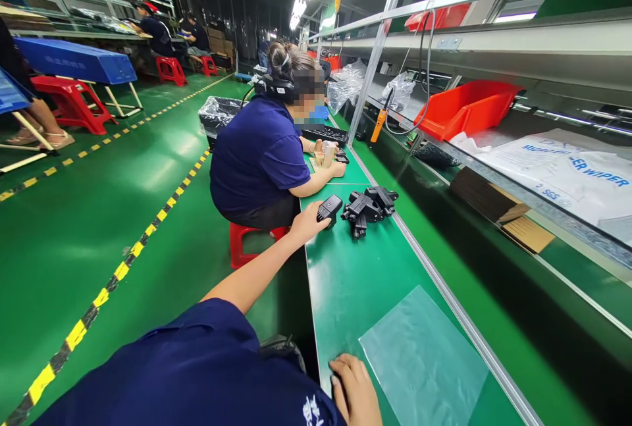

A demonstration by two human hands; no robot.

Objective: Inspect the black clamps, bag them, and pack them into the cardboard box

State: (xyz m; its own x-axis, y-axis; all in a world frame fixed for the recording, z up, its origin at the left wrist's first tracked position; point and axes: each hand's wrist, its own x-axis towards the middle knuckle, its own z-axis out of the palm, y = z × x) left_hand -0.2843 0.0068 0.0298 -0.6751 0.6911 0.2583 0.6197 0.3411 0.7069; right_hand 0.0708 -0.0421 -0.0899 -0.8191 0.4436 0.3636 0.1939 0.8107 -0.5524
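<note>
Apparently, the work is unfinished: one rounded black plastic block (pixel 332 207) is gripped by the left hand (pixel 307 222), just left of a heap of black plastic devices (pixel 368 207) on the far part of the green worktop (pixel 340 281). The right hand (pixel 359 392) rests loosely at the near left edge, its fingers relaxed, beside a flat translucent plastic sheet (pixel 424 357). How many devices are already handled, I cannot tell.
</note>
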